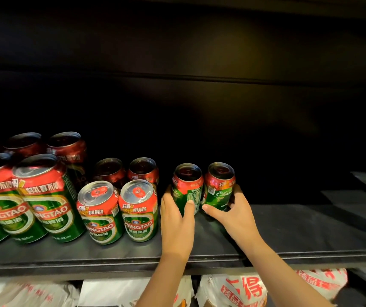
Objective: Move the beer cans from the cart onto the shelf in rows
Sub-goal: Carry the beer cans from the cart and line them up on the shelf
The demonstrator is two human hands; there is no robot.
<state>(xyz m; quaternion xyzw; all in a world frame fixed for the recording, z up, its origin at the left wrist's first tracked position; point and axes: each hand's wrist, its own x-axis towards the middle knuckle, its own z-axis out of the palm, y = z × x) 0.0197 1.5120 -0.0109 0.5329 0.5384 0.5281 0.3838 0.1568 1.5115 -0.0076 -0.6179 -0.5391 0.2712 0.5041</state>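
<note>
Standing cans [203, 188] within curled fingers [189, 207]

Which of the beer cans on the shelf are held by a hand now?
The two short green-and-red beer cans farthest right: the left hand grips one, the right hand the other. All others stand untouched.

Two bare forearms are being shown, both uncovered from the frame's lower edge up to the wrists, with no sleeve reaching into view. The left hand [177, 220] and the right hand [235, 214] are being seen ungloved. The fingernails are being kept short and plain, where they can be made out.
</note>
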